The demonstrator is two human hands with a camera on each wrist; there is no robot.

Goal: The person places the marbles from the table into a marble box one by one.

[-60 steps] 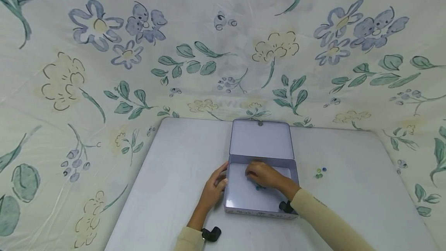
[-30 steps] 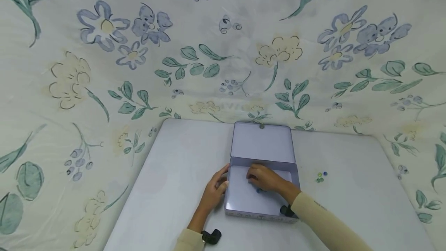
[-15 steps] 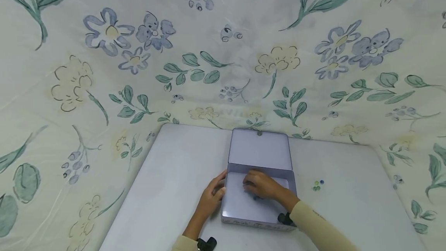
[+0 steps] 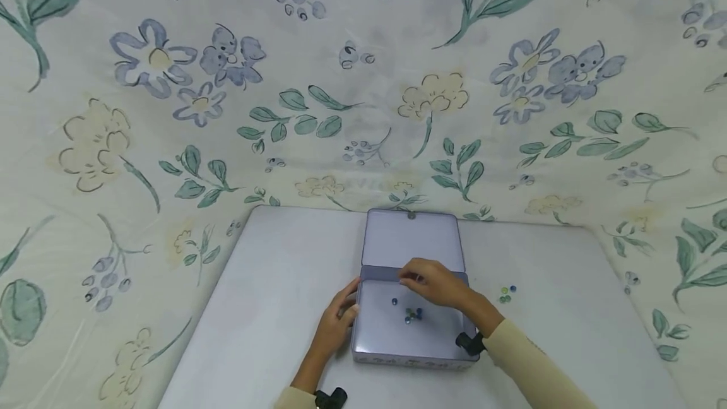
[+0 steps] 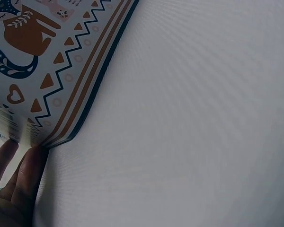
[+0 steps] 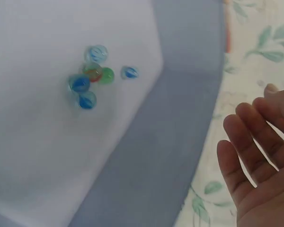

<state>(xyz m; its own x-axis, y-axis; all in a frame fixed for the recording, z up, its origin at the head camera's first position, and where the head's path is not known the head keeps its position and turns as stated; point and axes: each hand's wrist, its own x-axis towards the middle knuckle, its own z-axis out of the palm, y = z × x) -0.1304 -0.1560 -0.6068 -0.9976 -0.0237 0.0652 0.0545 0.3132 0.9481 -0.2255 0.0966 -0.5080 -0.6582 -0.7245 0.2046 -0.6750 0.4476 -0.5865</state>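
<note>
A shallow metal tin (image 4: 417,361) lies with its hinged lid (image 4: 411,242) swung back. Inside, several glass marbles (image 4: 413,315) form a cluster, and a single blue marble (image 4: 394,302) sits apart from them. Green, blue and clear swirls show in the clustered marbles (image 6: 87,78) in the right wrist view. My right hand (image 4: 431,281) hovers above the tin's back part, its relaxed fingers (image 6: 248,127) holding nothing. My left hand (image 4: 332,326) rests against the tin's left side; its fingertips meet the patterned wall (image 5: 61,75) in the left wrist view.
Several more green and blue marbles (image 4: 507,295) lie on the white table (image 4: 289,257) to the right of the tin. A flower-printed cloth (image 4: 318,144) hangs behind the table and along its sides.
My right hand has risen from low inside the tin, uncovering the marbles there. One blue marble now shows apart from the cluster. The left hand stays at the tin's side.
</note>
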